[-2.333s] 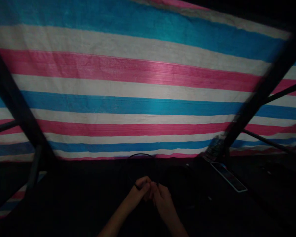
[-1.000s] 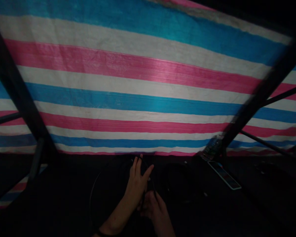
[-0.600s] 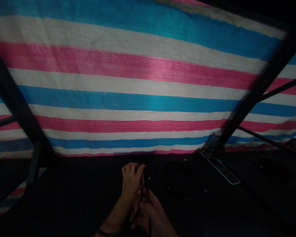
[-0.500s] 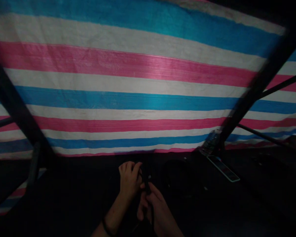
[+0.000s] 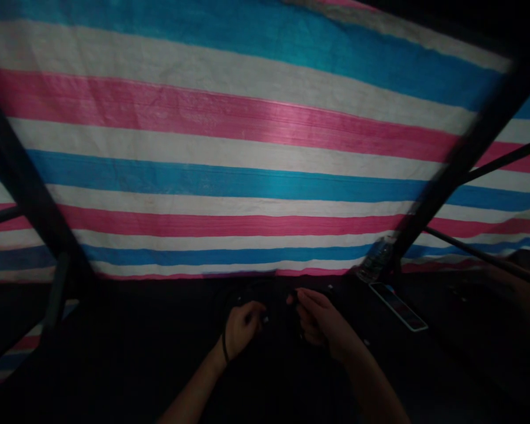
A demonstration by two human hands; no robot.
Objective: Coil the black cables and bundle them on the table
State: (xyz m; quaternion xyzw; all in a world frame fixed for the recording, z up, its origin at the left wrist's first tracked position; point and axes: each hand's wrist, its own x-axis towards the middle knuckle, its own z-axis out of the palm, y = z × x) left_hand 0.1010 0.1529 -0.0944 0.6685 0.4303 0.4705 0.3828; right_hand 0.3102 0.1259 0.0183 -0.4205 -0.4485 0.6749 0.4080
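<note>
My left hand is low in the middle of the view, its fingers curled and closed. Beside its fingertips shows a small pale spot on something dark. A thin dark band circles that wrist. To the right, my right hand is pinched, thumb against the index finger, at the end of something small and black. The light is too dim to make out what either hand holds. Both hands are apart, just above a very dark surface.
Behind stands a sheet with pink, blue and white stripes, between slanted dark posts. A clear plastic bottle leans by the right post, with a phone in front. Another person's blurred arm is at the far right.
My hands were close together around a dark strip and have moved apart. The right hand went right and up, the left slightly down. Another person's arm reaches further in at the right.
</note>
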